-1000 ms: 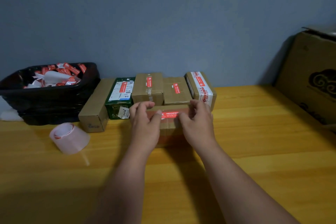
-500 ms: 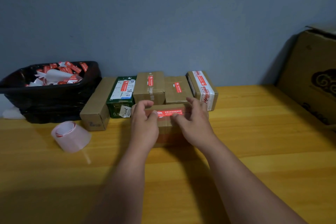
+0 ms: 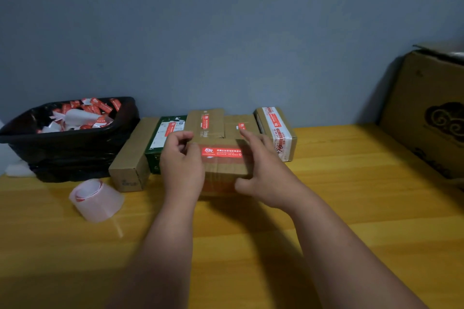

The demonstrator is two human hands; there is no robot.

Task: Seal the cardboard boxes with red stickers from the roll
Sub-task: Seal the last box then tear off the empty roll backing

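A small cardboard box (image 3: 226,169) lies on the wooden table (image 3: 356,211) in front of me, with a red sticker (image 3: 221,152) stuck across its top edge. My left hand (image 3: 181,164) curls its fingers and thumb round the box's left end. My right hand (image 3: 262,170) lies on the right end, fingers straight over the top and thumb spread low by the front face. The sticker roll (image 3: 96,199), pale pink with a red strip inside, lies on the table to the left, apart from both hands.
Behind the box, a row of boxes stands along the wall: a plain one (image 3: 130,160), a green one (image 3: 165,134) and three stickered ones (image 3: 276,130). A black bin (image 3: 67,155) of sticker scraps sits back left. A large carton (image 3: 426,113) stands at right.
Both hands have slid outward from the sticker toward the box's ends, baring the whole red sticker. The right hand's fingers have straightened.
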